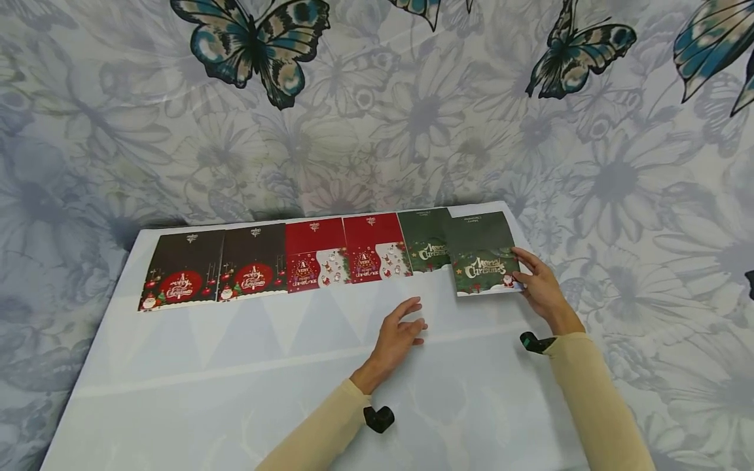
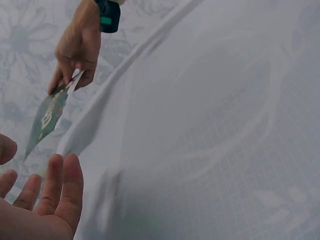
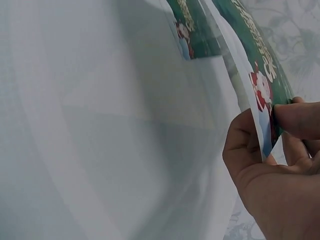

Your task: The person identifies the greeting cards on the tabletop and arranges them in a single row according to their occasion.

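Note:
My right hand (image 1: 543,288) pinches the right edge of a green Christmas card (image 1: 483,252) printed with "Merry Christmas" and a Santa. In the right wrist view the thumb lies on the printed face of the card (image 3: 260,75), with fingers behind it. The held card is raised off the table and overlaps the right edge of another green card (image 1: 427,239). My left hand (image 1: 393,337) hovers over the white table in front of the row, fingers spread and loosely bent, holding nothing. In the left wrist view the left hand (image 2: 45,200) has its fingers apart.
Along the table's back edge, left of the green cards, lie two red cards (image 1: 315,235) and two dark brown cards (image 1: 185,252), side by side. The white-covered table (image 1: 235,392) ends at the right near my right arm. A butterfly-and-flower patterned backdrop (image 1: 377,131) stands behind.

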Tool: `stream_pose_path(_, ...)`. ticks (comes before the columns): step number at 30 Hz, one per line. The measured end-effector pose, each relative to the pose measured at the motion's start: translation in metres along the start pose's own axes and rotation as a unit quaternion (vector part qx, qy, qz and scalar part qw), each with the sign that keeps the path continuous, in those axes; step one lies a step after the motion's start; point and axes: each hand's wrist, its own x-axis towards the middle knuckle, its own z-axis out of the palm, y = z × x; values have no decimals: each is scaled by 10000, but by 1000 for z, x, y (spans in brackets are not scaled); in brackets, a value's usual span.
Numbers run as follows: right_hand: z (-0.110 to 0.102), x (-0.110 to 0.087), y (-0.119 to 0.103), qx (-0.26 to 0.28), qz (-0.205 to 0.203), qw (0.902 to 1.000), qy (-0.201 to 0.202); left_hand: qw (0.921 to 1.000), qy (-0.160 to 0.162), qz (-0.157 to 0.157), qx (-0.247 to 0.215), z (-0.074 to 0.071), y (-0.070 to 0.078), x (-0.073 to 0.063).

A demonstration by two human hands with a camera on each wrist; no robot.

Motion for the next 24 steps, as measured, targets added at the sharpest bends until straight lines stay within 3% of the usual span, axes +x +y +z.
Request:
stream_pose_path(12,-20,23,-14,-665,281,9966,400,9999,-104,-2,13,-2,-2,2)
stream_pose_path(19,-28,40,-21,-1556,216,9862,516,9999,-97,-77,46,-2,-5,1)
stream_pose_path(24,-32,48,-23,-1443,227,9876,579,9998,-98,-125,108,-2,-5,-1)
